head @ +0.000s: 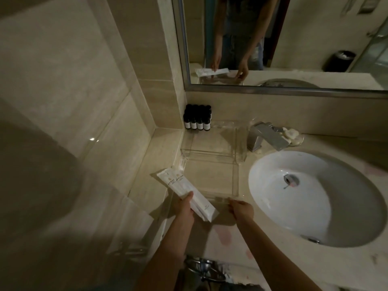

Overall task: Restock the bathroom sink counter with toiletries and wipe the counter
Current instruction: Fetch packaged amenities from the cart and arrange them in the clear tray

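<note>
Both hands were busy at the front of the counter. The left hand (184, 208) gripped a small bundle of long white packets (189, 192), fingers curled round their middle, so that their far ends hung over the left rim of the clear tray (235, 179). The right hand (241, 210) pinched that tray's near edge, seemingly to steady or square it. Nothing lay inside the tray as far as its transparent floor showed, and a second clear stand (241, 144) behind it, between the tray and the wall, looked bare too. Restocking was, by my reading, only partly done: a block of small dark bottles (197, 121) stood upright in the back left corner, close against the wall, and a soap dish (295, 136) with something pale in it sat behind the tap (265, 137), but the packets had not yet been set down. Wiping looked not begun, or at least not finished: pinkish smears (224, 236) marked the counter (346, 267) near the front edge and beside the sink (294, 206), and no cloth was in view. What remained, then, was to lay the packets in the tray, add whatever else belonged there, and clean the stone surface.
</note>
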`<state>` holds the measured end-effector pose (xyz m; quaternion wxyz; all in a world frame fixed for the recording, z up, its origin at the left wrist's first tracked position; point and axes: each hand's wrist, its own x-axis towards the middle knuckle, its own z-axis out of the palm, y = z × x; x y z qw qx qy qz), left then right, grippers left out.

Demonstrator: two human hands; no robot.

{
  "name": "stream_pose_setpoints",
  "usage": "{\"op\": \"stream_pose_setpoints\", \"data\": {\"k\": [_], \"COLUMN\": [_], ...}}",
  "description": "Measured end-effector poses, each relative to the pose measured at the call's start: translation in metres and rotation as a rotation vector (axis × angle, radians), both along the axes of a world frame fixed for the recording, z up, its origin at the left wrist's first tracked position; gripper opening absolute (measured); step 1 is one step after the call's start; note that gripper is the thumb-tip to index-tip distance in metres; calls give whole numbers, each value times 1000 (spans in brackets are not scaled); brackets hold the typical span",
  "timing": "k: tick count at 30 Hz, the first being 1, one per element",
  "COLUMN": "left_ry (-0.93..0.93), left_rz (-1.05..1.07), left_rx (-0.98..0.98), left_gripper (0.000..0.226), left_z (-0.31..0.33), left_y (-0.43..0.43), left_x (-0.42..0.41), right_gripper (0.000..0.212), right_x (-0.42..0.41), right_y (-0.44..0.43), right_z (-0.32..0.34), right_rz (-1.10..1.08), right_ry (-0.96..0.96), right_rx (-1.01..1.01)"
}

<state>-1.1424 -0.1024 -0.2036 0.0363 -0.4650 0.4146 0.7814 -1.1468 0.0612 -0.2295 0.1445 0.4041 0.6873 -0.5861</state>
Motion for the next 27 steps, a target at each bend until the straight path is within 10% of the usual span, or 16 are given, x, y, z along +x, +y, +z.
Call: {"op": "stream_pose_setpoints", "data": {"k": [11, 21, 27], "left_ry": [34, 117, 156], "left_rz": [-3, -171, -250], "left_rx": [7, 73, 107], "left_gripper": [44, 32, 38], "left_z": [16, 48, 53], "left_y": [0, -13, -8], "left_x": [23, 64, 72], "right_gripper": [20, 36, 35], "right_x": [25, 77, 90], "right_y": [1, -55, -59], "right_z": [27, 67, 68], "right_rz": [-89, 511, 522], "right_ry": [233, 407, 350], "right_rx": [16, 147, 184]}}
